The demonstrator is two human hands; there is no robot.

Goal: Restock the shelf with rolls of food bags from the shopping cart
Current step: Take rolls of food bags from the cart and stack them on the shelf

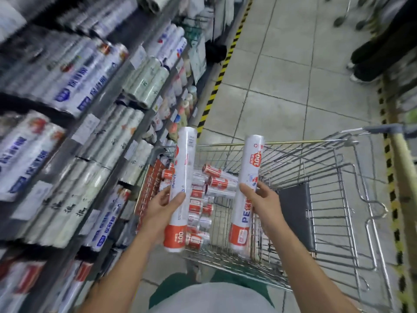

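Observation:
My left hand point(163, 207) grips a long white roll of food bags point(181, 168) with a red band at its near end, held upright above the cart's left side. My right hand point(259, 199) grips a second white and red roll point(248, 175), also upright, over the cart's middle. Beneath them the wire shopping cart point(316, 172) holds several more red and white rolls point(216, 181) lying in its left part. The shelf point(94, 141) at the left carries packed rows of similar rolls.
Shelf tiers with price tags run along the whole left side. A yellow and black floor stripe point(216, 86) borders the shelf base. The tiled aisle floor point(293, 75) opens ahead. A person's dark legs point(383, 53) stand at the far right.

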